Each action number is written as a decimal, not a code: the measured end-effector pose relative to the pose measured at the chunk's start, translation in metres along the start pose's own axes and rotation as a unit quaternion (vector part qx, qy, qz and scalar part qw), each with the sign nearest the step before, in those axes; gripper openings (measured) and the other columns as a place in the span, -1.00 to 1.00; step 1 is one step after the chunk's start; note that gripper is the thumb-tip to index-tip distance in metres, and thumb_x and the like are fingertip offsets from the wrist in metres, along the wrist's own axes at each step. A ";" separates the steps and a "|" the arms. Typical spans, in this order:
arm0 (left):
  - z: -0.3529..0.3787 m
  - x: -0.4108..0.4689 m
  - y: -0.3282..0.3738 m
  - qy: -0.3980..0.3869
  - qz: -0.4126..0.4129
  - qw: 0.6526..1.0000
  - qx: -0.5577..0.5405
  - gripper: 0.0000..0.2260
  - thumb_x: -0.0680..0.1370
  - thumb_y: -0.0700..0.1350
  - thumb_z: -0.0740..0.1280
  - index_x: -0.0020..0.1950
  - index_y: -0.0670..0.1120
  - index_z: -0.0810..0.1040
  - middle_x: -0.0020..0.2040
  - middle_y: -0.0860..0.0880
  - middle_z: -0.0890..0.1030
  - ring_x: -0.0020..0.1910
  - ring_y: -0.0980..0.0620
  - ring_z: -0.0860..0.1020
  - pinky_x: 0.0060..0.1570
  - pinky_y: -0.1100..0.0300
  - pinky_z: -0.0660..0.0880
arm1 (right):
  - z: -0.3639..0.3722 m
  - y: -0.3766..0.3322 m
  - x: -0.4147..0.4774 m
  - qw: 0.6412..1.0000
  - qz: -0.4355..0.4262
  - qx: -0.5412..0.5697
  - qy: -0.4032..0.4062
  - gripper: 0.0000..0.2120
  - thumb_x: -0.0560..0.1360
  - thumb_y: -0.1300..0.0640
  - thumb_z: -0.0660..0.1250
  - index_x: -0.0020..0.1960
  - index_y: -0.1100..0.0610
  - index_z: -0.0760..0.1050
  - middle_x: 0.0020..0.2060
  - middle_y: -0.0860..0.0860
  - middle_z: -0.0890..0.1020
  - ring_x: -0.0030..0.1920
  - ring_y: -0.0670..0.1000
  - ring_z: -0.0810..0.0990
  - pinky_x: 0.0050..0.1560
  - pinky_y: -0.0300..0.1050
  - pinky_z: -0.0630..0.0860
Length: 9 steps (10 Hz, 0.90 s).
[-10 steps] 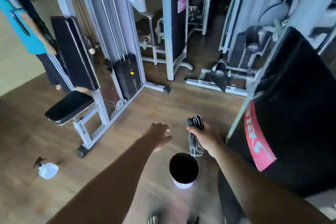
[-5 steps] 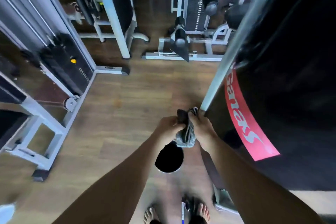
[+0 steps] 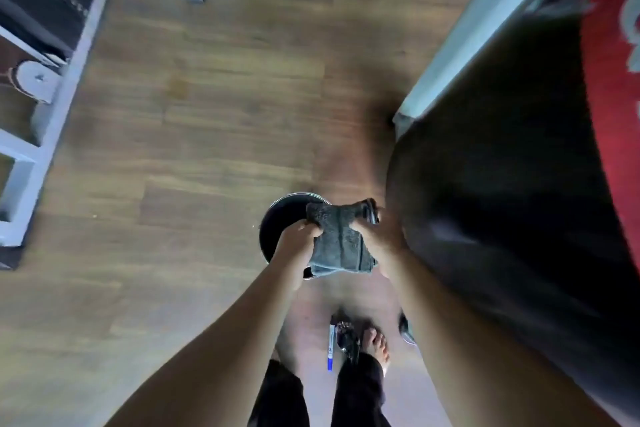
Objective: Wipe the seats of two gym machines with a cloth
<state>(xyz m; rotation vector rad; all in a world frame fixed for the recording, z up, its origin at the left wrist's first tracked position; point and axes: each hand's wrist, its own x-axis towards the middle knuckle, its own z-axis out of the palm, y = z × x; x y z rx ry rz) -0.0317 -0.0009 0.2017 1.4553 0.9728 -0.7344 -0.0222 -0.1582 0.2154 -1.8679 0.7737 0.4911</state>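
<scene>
A dark grey cloth [image 3: 341, 243] is stretched between both hands over a black bucket [image 3: 282, 218] on the wooden floor. My left hand [image 3: 298, 241] grips its left edge and my right hand [image 3: 379, 236] grips its right edge. Close on the right rises a large black padded machine seat [image 3: 502, 184] with a red logo band [image 3: 609, 62]; my right hand is next to its rounded edge.
A white machine frame [image 3: 52, 107] with a pulley and weight stack lies along the left. A grey post [image 3: 474, 31] runs beside the pad. A blue marker [image 3: 331, 347] lies on the floor by my bare feet.
My left hand has joined the right on the cloth and the two have spread it out. The view has tipped down to the bucket and floor.
</scene>
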 end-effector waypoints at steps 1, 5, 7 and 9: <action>0.016 0.071 -0.043 -0.012 -0.022 1.000 -0.017 -0.89 0.32 -0.05 0.37 -0.22 0.07 0.69 -0.14 -0.09 0.65 -0.08 -0.10 0.58 0.18 -0.18 0.57 | 0.025 0.056 0.062 0.999 0.026 -0.033 0.020 -0.89 0.40 0.25 0.42 -0.26 0.13 0.52 -0.44 -0.02 0.45 -0.40 -0.05 0.37 -0.45 -0.19 0.23; 0.057 0.216 -0.120 -0.005 0.047 0.997 0.068 -0.85 0.55 -0.18 0.39 0.09 -0.04 0.67 0.01 -0.10 0.72 0.02 -0.07 0.67 0.17 0.02 0.59 | 0.088 0.171 0.167 0.995 0.063 -0.072 0.006 -0.66 0.38 -0.11 0.33 0.02 0.06 0.67 -0.02 0.02 0.74 0.02 0.09 0.67 0.01 -0.05 0.60; 0.059 0.207 -0.120 0.027 0.052 0.985 0.161 -0.71 0.57 -0.01 0.38 0.27 -0.06 0.63 0.16 -0.11 0.70 0.17 -0.14 0.63 0.26 0.02 0.53 | 0.070 0.165 0.151 0.990 0.091 -0.110 0.003 -0.49 0.56 -0.21 0.26 0.37 0.08 0.54 0.35 0.06 0.60 0.36 0.13 0.53 0.32 -0.03 0.46; 0.027 0.148 -0.087 0.057 0.086 0.966 0.239 -0.53 0.59 0.12 0.34 0.46 -0.01 0.46 0.36 -0.09 0.58 0.30 -0.13 0.56 0.28 0.05 0.47 | 0.035 0.112 0.098 0.989 0.051 -0.141 -0.014 -0.46 0.59 -0.22 0.20 0.33 0.16 0.56 0.32 0.17 0.61 0.34 0.18 0.54 0.32 0.04 0.47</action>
